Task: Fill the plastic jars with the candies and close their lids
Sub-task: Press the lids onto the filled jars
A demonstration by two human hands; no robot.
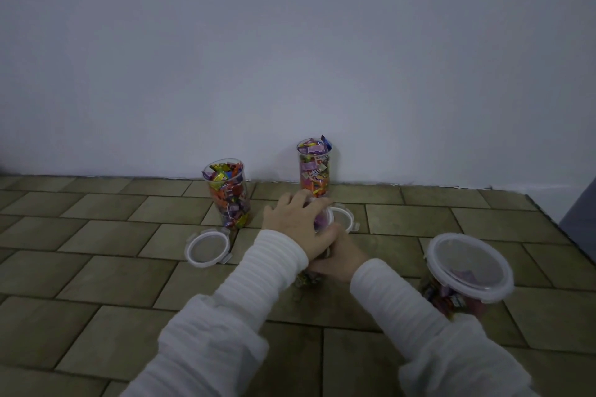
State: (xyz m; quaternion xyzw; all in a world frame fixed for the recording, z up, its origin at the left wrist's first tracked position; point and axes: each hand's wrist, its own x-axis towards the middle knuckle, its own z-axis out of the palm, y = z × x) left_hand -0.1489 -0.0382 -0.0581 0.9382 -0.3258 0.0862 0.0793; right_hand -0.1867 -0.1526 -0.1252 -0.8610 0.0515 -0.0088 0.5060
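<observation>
A candy-filled jar (321,219) at the centre of the tiled floor (96,267) is being clasped by the left hand (298,222) on top and the right hand (342,256) below, apparently without its lid, so it should be steadied upright while the loose lid (346,219) just behind is being fitted.

Bare wall over a tiled floor.
A plain pale wall (290,51) meets olive-brown rectangular floor tiles (96,267); the light is dim and even.
</observation>
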